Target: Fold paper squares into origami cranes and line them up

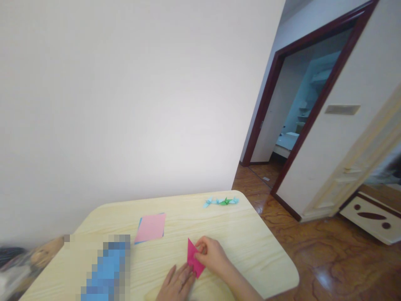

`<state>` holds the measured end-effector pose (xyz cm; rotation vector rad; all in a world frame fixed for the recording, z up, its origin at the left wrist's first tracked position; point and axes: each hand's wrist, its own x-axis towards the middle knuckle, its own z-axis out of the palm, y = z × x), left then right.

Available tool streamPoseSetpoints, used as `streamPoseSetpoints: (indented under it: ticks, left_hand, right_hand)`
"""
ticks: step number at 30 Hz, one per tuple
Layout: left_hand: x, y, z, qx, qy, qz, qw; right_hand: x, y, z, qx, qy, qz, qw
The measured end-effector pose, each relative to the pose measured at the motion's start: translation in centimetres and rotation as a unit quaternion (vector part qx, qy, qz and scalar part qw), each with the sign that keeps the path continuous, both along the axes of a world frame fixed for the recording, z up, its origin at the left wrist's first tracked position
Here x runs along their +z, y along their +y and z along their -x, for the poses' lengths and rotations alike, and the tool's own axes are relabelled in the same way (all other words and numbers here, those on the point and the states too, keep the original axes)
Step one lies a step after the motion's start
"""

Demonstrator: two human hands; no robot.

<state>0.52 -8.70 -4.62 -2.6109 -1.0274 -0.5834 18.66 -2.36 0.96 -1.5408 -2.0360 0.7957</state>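
A magenta sheet of origami paper (196, 264), folded into a pointed shape, lies on the table near its front. My left hand (178, 285) rests flat with fingers stretched out, its fingertips touching the paper's lower left edge. From the right, my right hand (215, 256) pinches the paper's right side between thumb and curled fingers. Part of the paper is hidden under the fingers. Behind them, near the far edge, sit a green folded paper figure (226, 201) and several light blue ones (208, 202) in a row.
A stack of square paper (151, 228), pink on top with blue edges showing, lies left of my hands. A blurred-out blue object (105, 271) is at the table's left front. The pale wooden table (250, 246) stands against a white wall; a doorway opens at right.
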Motion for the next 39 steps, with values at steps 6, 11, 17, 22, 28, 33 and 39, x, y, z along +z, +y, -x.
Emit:
streamPoseSetpoints:
  ticks: [6,11,17,22,28,33,39]
  left_hand:
    - [-0.3,0.0,0.0,0.021,0.019,-0.086,0.996]
    - [-1.6,0.3,-0.1,0.038,0.012,-0.133,0.99]
    - [-2.1,0.7,-0.2,0.037,-0.004,-0.153,0.988]
    - [-1.2,0.4,0.0,0.036,0.027,-0.129,0.991]
    - [-0.6,0.2,-0.2,0.047,0.042,-0.137,0.989]
    - [-0.6,0.1,0.1,0.068,0.048,-0.103,0.991]
    - [0.1,-0.4,0.1,0.11,0.032,-0.048,0.992]
  right_hand:
    - [0.8,-0.1,0.2,0.016,-0.017,-0.041,0.999]
    - [1.0,-0.5,0.5,0.036,-0.03,-0.076,0.996]
    - [1.0,-0.8,0.8,0.028,-0.012,-0.069,0.997]
    - [0.8,-0.8,1.0,0.033,-0.011,-0.067,0.997]
    - [0.4,-0.4,1.3,0.014,-0.034,-0.072,0.997]
    - [1.3,-0.6,1.2,0.023,-0.061,-0.12,0.991]
    - [0.7,-1.5,0.9,0.069,-0.059,-0.151,0.984]
